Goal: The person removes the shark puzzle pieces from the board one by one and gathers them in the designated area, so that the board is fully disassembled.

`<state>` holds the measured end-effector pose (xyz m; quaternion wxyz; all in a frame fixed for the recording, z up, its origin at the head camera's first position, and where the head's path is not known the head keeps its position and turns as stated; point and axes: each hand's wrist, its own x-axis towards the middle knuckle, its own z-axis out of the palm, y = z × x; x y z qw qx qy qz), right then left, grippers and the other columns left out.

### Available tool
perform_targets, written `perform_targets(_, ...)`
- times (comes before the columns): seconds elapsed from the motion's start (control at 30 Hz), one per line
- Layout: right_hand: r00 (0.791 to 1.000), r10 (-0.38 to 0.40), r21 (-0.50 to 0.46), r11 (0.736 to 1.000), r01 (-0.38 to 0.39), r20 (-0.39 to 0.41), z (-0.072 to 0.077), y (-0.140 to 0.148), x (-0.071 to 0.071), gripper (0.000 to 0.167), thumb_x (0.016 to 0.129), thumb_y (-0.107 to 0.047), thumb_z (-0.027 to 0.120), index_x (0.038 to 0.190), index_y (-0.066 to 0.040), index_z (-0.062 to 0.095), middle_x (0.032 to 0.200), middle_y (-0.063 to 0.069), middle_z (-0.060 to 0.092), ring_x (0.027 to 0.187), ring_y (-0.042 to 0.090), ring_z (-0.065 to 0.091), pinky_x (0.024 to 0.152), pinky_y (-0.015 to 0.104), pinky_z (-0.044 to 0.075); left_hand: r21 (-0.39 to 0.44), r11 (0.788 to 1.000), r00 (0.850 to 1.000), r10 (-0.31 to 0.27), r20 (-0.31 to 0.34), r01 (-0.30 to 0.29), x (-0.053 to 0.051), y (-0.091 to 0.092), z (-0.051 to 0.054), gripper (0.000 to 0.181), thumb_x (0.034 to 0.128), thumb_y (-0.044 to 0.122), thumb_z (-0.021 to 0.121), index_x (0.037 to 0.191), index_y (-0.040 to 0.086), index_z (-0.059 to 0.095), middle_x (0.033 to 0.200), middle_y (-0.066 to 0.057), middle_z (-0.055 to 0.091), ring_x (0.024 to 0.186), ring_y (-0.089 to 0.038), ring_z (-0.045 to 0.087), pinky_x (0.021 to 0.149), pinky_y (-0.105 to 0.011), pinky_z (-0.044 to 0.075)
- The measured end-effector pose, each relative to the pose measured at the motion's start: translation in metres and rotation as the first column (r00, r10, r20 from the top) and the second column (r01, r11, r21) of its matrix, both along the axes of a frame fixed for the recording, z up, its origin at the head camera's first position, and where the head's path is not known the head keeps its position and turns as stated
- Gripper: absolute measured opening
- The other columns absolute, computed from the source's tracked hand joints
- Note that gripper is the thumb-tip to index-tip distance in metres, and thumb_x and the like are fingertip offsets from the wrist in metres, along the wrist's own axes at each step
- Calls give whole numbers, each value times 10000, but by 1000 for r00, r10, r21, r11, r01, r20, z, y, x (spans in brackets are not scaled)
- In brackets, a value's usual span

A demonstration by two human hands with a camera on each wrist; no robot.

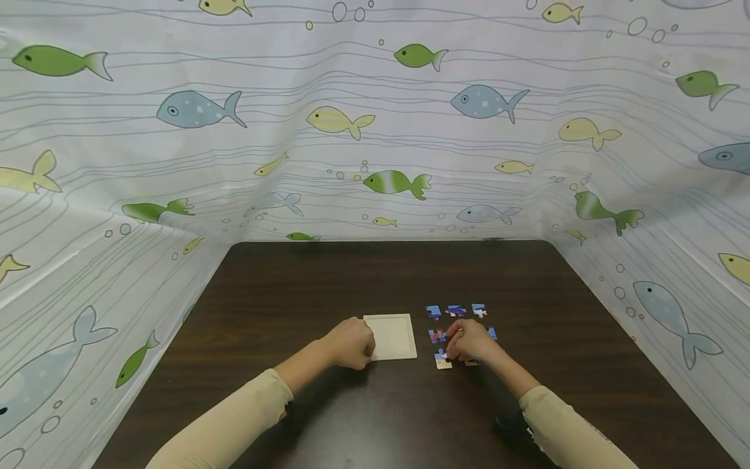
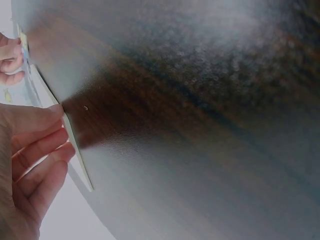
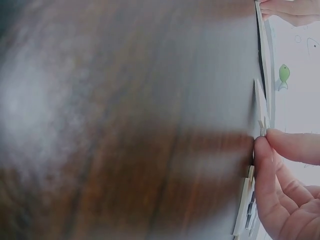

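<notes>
A square pale puzzle tray (image 1: 394,337) with a raised rim lies on the dark table. My left hand (image 1: 349,343) holds its left side; in the left wrist view, thumb and curled fingers meet the edge of the tray (image 2: 76,145). To the tray's right, my right hand (image 1: 471,341) pinches the right side of a jigsaw piece (image 1: 443,360) with a sandy lower part. In the right wrist view, thumb and forefinger grip that thin piece (image 3: 260,102) low at the tabletop. A red and blue piece (image 1: 437,335) lies just beyond it. The hand partly hides other pieces.
Along the back of the group lie a blue piece (image 1: 433,312), a dark blue piece (image 1: 455,311) and a blue and white piece (image 1: 479,310). Another blue piece (image 1: 492,333) shows right of the hand. A fish-patterned curtain (image 1: 375,130) surrounds the table (image 1: 281,280).
</notes>
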<state>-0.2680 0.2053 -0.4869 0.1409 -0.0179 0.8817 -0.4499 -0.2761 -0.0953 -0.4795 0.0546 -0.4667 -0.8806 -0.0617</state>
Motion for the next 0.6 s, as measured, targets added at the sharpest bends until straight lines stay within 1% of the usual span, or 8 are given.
perform_targets(0.2, 1000, -6, 31, 999, 7, -12, 1, -2, 1, 323, 692, 67, 726, 989, 32, 604, 688, 65, 687, 548, 176, 611, 537, 309, 514, -1, 1000, 1000, -1, -11, 1, 0, 0, 0, 220, 677, 133, 749, 499, 225, 658, 499, 160, 589, 492, 33, 347, 530, -178, 383)
perform_targets(0.37, 1000, -7, 38, 999, 8, -18, 1, -3, 1, 316, 690, 67, 717, 983, 35, 604, 671, 50, 677, 539, 174, 602, 528, 299, 502, -7, 1000, 1000, 3, -9, -3, 0, 0, -1, 226, 685, 132, 744, 498, 224, 657, 495, 159, 584, 498, 26, 343, 536, -172, 365)
perform_targets(0.6, 1000, -1, 29, 1000, 1, -13, 1, -2, 1, 313, 700, 77, 705, 994, 40, 603, 680, 52, 677, 562, 180, 615, 553, 308, 517, 4, 1000, 1000, 12, -2, -12, 0, -1, -1, 163, 688, 140, 750, 553, 222, 709, 572, 150, 653, 538, 29, 473, 566, -187, 444)
